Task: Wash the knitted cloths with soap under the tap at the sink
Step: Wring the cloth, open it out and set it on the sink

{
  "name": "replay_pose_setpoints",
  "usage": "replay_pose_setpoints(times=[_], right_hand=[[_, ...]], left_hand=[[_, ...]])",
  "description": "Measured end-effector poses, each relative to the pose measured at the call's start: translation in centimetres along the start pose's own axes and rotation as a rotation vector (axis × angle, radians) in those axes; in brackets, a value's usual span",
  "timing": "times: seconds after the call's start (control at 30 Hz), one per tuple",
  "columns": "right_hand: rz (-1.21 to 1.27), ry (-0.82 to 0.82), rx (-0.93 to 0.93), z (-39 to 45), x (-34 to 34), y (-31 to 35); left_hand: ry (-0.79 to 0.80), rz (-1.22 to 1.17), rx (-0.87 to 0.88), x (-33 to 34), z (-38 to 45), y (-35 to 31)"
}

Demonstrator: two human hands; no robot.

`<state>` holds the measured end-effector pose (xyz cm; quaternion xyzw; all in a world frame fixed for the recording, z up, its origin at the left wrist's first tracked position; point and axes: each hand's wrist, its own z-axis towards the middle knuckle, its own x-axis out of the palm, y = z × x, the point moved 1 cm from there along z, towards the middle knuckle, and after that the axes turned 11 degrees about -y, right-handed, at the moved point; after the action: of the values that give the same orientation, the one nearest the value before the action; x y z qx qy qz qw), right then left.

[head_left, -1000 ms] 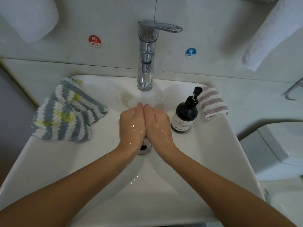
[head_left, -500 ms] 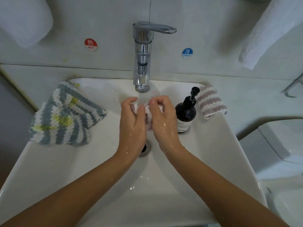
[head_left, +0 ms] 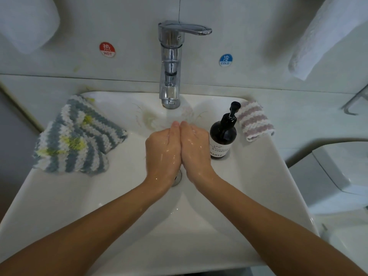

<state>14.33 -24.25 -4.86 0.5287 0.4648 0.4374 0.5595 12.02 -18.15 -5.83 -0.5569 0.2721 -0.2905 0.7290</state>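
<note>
Over the white sink [head_left: 59,196] the left hand [head_left: 162,150] and the right hand [head_left: 196,148] are pressing side by side under the tap [head_left: 170,62], both wet and shining, their fingers [head_left: 175,126] lying straight and pressed together, tips pointing toward the spout. Whether anything is lying between the palms cannot be told. A blue, white and yellow knitted cloth [head_left: 75,136] is lying bunched on the sink's left rim, well apart from the hands. A pink and white knitted cloth [head_left: 254,121] is sitting folded on the right rear corner, just beside the dark soap bottle [head_left: 223,136], which is standing upright next to the right hand. Red "HOT" [head_left: 107,49] and blue "COLD" [head_left: 225,59] stickers are flanking the tap on the wall.
</note>
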Motion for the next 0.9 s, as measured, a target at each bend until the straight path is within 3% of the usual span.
replay_pose_setpoints(times=[0.23,0.37,0.57,0.73,0.8,0.9], right_hand=[[-0.069,0.008,-0.090,-0.5,-0.1,0.2],[-0.147,0.077,-0.183,-0.5,-1.6,1.9],[-0.212,0.211,-0.297,-0.1,-4.8,3.5],[-0.212,0.152,-0.538,0.7,-6.2,4.7],[-0.209,0.147,-0.619,0.9,-6.2,5.5],[-0.228,0.269,-0.652,0.9,-5.8,6.9]], left_hand=[[0.029,-0.009,0.005,-0.4,-0.1,0.0],[0.129,0.056,0.068,-1.7,1.0,-0.8],[0.254,0.179,-0.082,-4.1,2.8,-2.3],[0.309,0.262,-0.167,-6.0,3.0,-2.8],[0.404,0.311,-0.136,-6.8,3.1,-2.9],[0.575,0.431,0.017,-7.7,3.3,-3.4]])
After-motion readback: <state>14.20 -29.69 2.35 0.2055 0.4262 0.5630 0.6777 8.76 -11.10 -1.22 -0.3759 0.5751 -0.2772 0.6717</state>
